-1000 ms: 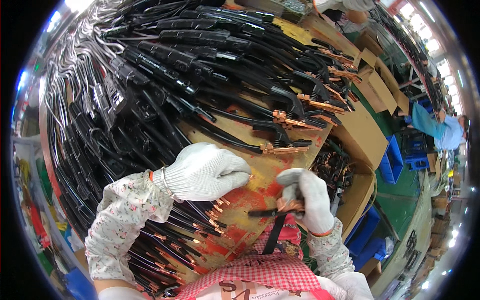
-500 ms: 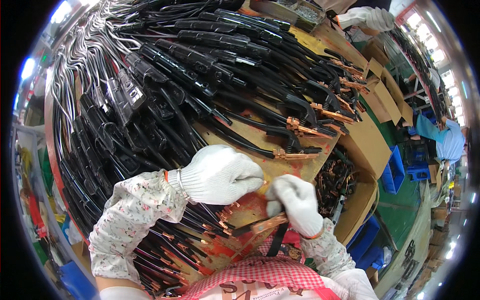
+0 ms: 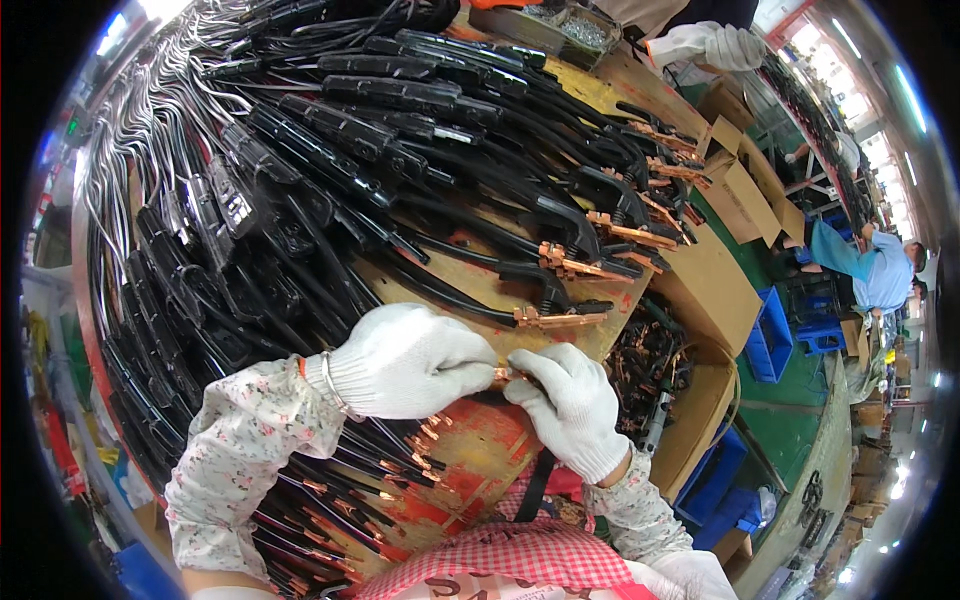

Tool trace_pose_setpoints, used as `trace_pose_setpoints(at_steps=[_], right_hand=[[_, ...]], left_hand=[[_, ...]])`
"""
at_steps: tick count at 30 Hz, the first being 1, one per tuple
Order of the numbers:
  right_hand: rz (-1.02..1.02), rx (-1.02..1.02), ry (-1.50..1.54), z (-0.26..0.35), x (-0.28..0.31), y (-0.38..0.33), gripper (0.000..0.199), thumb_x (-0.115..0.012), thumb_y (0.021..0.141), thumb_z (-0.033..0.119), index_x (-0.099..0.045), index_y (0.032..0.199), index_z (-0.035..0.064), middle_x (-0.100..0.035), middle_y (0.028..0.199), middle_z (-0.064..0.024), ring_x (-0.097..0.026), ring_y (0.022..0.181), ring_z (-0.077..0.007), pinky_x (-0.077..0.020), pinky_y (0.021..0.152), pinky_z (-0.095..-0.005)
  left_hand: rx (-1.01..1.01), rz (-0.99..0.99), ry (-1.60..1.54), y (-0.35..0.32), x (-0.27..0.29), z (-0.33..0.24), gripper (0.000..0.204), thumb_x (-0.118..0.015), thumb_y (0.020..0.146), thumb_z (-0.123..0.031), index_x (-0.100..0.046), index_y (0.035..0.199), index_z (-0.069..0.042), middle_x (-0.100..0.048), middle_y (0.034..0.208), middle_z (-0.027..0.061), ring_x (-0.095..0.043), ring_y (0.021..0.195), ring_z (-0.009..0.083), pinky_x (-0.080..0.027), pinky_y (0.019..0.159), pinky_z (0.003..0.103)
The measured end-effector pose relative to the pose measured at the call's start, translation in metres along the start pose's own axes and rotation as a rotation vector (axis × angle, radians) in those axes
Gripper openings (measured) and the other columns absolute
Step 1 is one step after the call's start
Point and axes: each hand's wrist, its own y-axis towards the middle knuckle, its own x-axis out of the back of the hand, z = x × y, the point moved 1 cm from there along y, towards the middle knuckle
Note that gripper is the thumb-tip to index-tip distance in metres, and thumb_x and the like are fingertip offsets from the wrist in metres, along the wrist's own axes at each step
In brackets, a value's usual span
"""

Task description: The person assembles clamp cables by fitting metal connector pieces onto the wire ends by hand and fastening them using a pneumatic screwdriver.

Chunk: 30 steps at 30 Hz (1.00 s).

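Observation:
My left hand (image 3: pixel 420 362), in a white knit glove, is closed in a pinch over the worktable. Its fingertips meet those of my right hand (image 3: pixel 572 408), also gloved and pinching. A small copper end (image 3: pixel 502 374) shows between them; my fingers hide the rest of it. Something dark shows just below the fingertips. Black cables with bare copper ends (image 3: pixel 425 440) lie below my left wrist. Beyond my hands, black cable assemblies with copper jaws (image 3: pixel 560 317) point to the right.
Long black housings (image 3: pixel 390 92) and grey cables (image 3: pixel 150 130) cover the left and far table (image 3: pixel 475 465). A carton (image 3: pixel 700 420) of dark and copper parts stands at right, near blue crates (image 3: pixel 768 335). Another person's gloved hand (image 3: pixel 705 46) is at the far side.
My right hand has moved up and left to meet my left fingertips. The flat dark-and-copper piece it held no longer shows plainly. The whole view has shifted slightly.

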Motion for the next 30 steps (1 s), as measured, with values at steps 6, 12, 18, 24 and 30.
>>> trace_pose_setpoints(at_steps=[6, 12, 18, 24, 30], right_hand=[[-0.139, 0.007, 0.053, 0.007, -0.004, -0.008, 0.045, -0.084, 0.068, 0.017, -0.067, 0.110, 0.0133, -0.063, 0.090, -0.0035, -0.062, 0.083, -0.0264, -0.0478, 0.074, -0.0390], [-0.185, -0.018, 0.158, 0.006, -0.011, -0.009, 0.047, -0.085, 0.068, 0.013, -0.066, 0.112, 0.0111, -0.064, 0.090, -0.0065, -0.063, 0.081, -0.0280, -0.0483, 0.072, -0.0390], [-0.176, -0.026, 0.271, 0.002, -0.012, -0.009, 0.045, -0.084, 0.071, 0.014, -0.066, 0.113, 0.0105, -0.064, 0.089, -0.0078, -0.062, 0.078, -0.0289, -0.0479, 0.069, -0.0393], [-0.157, 0.211, 0.058, -0.002, -0.003, 0.000, 0.047, -0.084, 0.067, 0.016, -0.068, 0.112, 0.0105, -0.065, 0.087, -0.0058, -0.062, 0.074, -0.0269, -0.0461, 0.063, -0.0395], [-0.129, 0.286, 0.021, 0.000, -0.004, 0.005, 0.047, -0.083, 0.065, 0.015, -0.069, 0.110, 0.0101, -0.065, 0.084, -0.0055, -0.062, 0.073, -0.0262, -0.0459, 0.060, -0.0386]], left_hand=[[-0.007, 0.003, -0.004, -0.001, -0.001, 0.002, 0.021, -0.064, 0.090, -0.032, -0.076, 0.095, -0.015, -0.072, 0.084, 0.0099, -0.070, 0.076, 0.0311, -0.055, 0.067, 0.041], [-0.073, -0.050, -0.015, -0.004, -0.002, 0.005, 0.018, -0.069, 0.088, -0.027, -0.075, 0.096, -0.011, -0.070, 0.081, 0.0132, -0.069, 0.073, 0.0322, -0.053, 0.063, 0.041], [-0.071, -0.055, -0.029, -0.003, -0.002, 0.004, 0.018, -0.070, 0.088, -0.027, -0.076, 0.097, -0.013, -0.070, 0.078, 0.0124, -0.069, 0.071, 0.0318, -0.052, 0.061, 0.041], [-0.040, 0.041, 0.068, -0.003, -0.002, 0.000, 0.018, -0.064, 0.089, -0.032, -0.075, 0.092, -0.019, -0.070, 0.076, 0.0115, -0.069, 0.069, 0.0332, -0.054, 0.062, 0.044], [0.059, 0.121, 0.197, -0.001, -0.003, -0.002, 0.021, -0.062, 0.089, -0.034, -0.075, 0.089, -0.018, -0.070, 0.073, 0.0111, -0.069, 0.068, 0.0341, -0.053, 0.062, 0.045]])
